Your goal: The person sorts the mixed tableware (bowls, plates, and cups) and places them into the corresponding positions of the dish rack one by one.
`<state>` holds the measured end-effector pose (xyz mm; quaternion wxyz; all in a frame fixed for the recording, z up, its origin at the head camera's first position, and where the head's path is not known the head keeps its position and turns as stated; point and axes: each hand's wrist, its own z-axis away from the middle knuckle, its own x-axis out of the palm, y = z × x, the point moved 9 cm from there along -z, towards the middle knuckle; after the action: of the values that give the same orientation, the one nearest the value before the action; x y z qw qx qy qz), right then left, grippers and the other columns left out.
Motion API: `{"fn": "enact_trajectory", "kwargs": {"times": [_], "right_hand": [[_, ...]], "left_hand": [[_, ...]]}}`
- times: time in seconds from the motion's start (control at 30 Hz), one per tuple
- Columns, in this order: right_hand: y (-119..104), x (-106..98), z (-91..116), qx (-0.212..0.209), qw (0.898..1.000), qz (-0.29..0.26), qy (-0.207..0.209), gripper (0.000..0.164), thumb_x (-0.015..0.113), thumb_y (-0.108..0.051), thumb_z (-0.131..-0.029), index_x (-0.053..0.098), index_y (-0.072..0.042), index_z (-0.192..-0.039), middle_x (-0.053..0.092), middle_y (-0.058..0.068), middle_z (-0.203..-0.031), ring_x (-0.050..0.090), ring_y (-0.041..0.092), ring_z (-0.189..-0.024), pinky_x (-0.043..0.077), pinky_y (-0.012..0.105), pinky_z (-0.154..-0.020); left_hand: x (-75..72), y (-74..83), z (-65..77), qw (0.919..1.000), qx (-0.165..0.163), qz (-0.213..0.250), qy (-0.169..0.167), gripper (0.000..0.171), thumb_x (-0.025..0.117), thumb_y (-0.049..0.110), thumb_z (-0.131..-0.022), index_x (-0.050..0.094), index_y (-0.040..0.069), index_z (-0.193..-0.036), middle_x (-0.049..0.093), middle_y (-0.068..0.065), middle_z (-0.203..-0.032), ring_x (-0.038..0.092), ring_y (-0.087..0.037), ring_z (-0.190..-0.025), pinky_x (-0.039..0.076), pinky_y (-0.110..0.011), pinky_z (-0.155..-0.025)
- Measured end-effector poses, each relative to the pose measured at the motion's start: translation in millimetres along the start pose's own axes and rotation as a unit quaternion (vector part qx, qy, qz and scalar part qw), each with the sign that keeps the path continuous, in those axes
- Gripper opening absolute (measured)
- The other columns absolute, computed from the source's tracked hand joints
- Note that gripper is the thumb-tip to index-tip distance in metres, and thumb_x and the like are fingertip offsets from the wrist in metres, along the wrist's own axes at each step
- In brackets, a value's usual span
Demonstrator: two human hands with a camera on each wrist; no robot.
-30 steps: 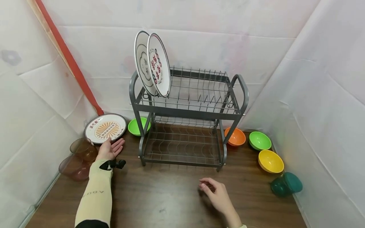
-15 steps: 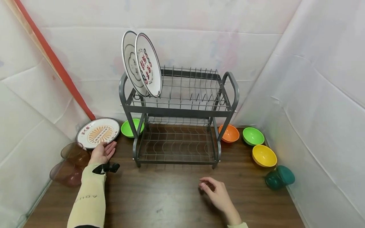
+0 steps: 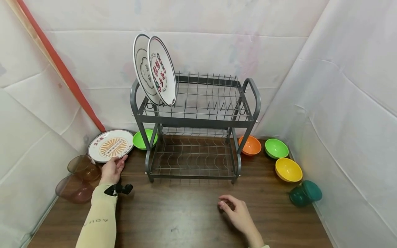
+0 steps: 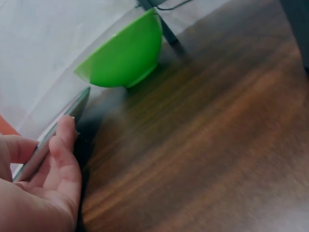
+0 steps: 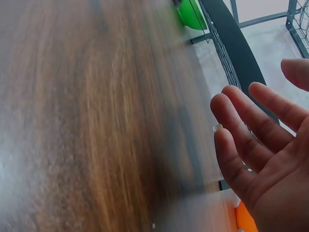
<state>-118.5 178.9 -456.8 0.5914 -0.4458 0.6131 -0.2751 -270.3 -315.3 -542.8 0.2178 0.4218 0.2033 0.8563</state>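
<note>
A white plate (image 3: 113, 146) with an orange sunburst pattern and a dark rim is at the back left. My left hand (image 3: 112, 170) pinches its front edge; in the left wrist view the thumb lies on top and the fingers (image 4: 65, 159) curl underneath. The plate (image 4: 79, 108) is seen edge-on there, beside a green bowl (image 4: 128, 53). My right hand (image 3: 237, 215) hovers over the table in front of the dish rack (image 3: 195, 122), fingers loosely bent, holding nothing. In the right wrist view its palm (image 5: 285, 169) shows bare.
Two white plates (image 3: 164, 74) stand upright at the rack's upper left. Two brownish clear cups (image 3: 74, 189) are left of my left forearm. To the right are orange (image 3: 251, 146), green (image 3: 276, 148) and yellow (image 3: 288, 170) bowls and a teal cup (image 3: 305, 193).
My left hand has gone from palm-up beside the plate to pinching its front edge, and the plate has shifted slightly right. The head view has swung a little. The right hand stays put.
</note>
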Motion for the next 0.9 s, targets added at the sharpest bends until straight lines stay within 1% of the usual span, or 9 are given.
{"fn": "enact_trajectory", "kwargs": {"times": [0.07,0.13,0.2,0.27,0.4,0.5,0.57,0.67,0.9], "right_hand": [[4.4,-1.1,-0.2,0.000,1.000,0.000,0.002,0.013,0.065,-0.005,-0.096,0.069,0.000,-0.107,0.072,0.011,-0.086,0.069,0.026,-0.074,0.053,0.027,-0.066],[15.8,-2.3,-0.7,0.001,1.000,0.003,0.010,0.014,0.065,-0.009,-0.096,0.070,-0.001,-0.107,0.073,0.007,-0.086,0.069,0.020,-0.074,0.053,0.026,-0.066],[31.6,-3.9,-0.8,0.005,1.000,0.003,0.020,0.017,0.066,-0.013,-0.097,0.070,-0.002,-0.109,0.074,0.003,-0.087,0.069,0.015,-0.074,0.053,0.026,-0.066],[35.1,-9.3,-0.4,0.008,1.000,0.005,0.029,0.017,0.065,-0.014,-0.097,0.071,-0.003,-0.109,0.074,0.002,-0.088,0.068,0.012,-0.075,0.053,0.026,-0.067],[40.7,-21.1,1.0,0.030,0.998,-0.001,0.048,0.017,0.065,-0.015,-0.098,0.071,-0.004,-0.110,0.075,0.003,-0.090,0.070,0.014,-0.076,0.053,0.027,-0.067],[45.5,-30.2,2.8,0.058,0.997,-0.014,0.058,0.017,0.064,-0.014,-0.098,0.071,-0.005,-0.110,0.075,0.003,-0.091,0.071,0.017,-0.078,0.053,0.026,-0.067],[48.7,-36.5,4.1,0.075,0.995,-0.023,0.067,0.016,0.064,-0.014,-0.099,0.071,-0.005,-0.110,0.074,0.003,-0.091,0.071,0.018,-0.079,0.053,0.026,-0.066],[52.5,-46.6,4.8,0.089,0.993,-0.022,0.081,0.017,0.063,-0.015,-0.099,0.071,-0.005,-0.111,0.074,0.003,-0.092,0.071,0.017,-0.080,0.053,0.027,-0.067],[54.1,-67.9,6.8,0.088,0.989,0.000,0.115,0.020,0.060,-0.016,-0.101,0.069,-0.002,-0.113,0.074,0.003,-0.095,0.069,0.013,-0.081,0.054,0.027,-0.073]], "left_hand": [[-0.4,-0.4,-1.1,0.9999,0.016,-0.001,0.000,0.042,0.045,0.010,-0.105,0.033,0.013,-0.145,0.072,-0.007,-0.090,0.071,-0.014,-0.093,0.053,-0.021,-0.067],[-1.6,-1.4,-2.4,0.9996,0.029,-0.001,-0.001,0.038,0.045,0.009,-0.105,0.036,0.012,-0.142,0.071,-0.007,-0.092,0.071,-0.014,-0.095,0.052,-0.022,-0.067],[-2.9,-2.2,-4.4,0.9992,0.039,-0.004,-0.009,0.031,0.045,0.008,-0.105,0.039,0.010,-0.136,0.071,-0.007,-0.093,0.070,-0.014,-0.095,0.052,-0.022,-0.068],[-4.4,-2.8,-6.3,0.9988,0.047,-0.006,-0.015,0.024,0.045,0.008,-0.105,0.042,0.009,-0.129,0.071,-0.007,-0.093,0.070,-0.014,-0.094,0.051,-0.022,-0.067],[-6.0,-2.5,-9.0,0.9984,0.048,0.004,-0.031,0.017,0.046,0.008,-0.105,0.047,0.008,-0.122,0.072,-0.008,-0.094,0.070,-0.014,-0.092,0.051,-0.023,-0.067],[-6.2,-1.9,-10.1,0.9983,0.037,0.018,-0.041,0.016,0.048,0.008,-0.105,0.050,0.009,-0.121,0.072,-0.008,-0.095,0.070,-0.014,-0.093,0.051,-0.022,-0.069],[-6.7,-1.8,-9.8,0.9985,0.029,0.025,-0.040,0.015,0.049,0.008,-0.104,0.051,0.010,-0.119,0.071,-0.008,-0.095,0.070,-0.014,-0.093,0.051,-0.022,-0.070],[-6.6,-1.7,-6.3,0.9987,0.023,0.032,-0.034,0.014,0.051,0.008,-0.104,0.052,0.010,-0.117,0.071,-0.008,-0.095,0.070,-0.014,-0.093,0.051,-0.022,-0.070],[-3.8,-0.9,6.1,0.9986,0.040,0.033,-0.011,0.014,0.052,0.006,-0.103,0.053,0.008,-0.116,0.072,-0.008,-0.091,0.071,-0.015,-0.086,0.051,-0.022,-0.064]]}}
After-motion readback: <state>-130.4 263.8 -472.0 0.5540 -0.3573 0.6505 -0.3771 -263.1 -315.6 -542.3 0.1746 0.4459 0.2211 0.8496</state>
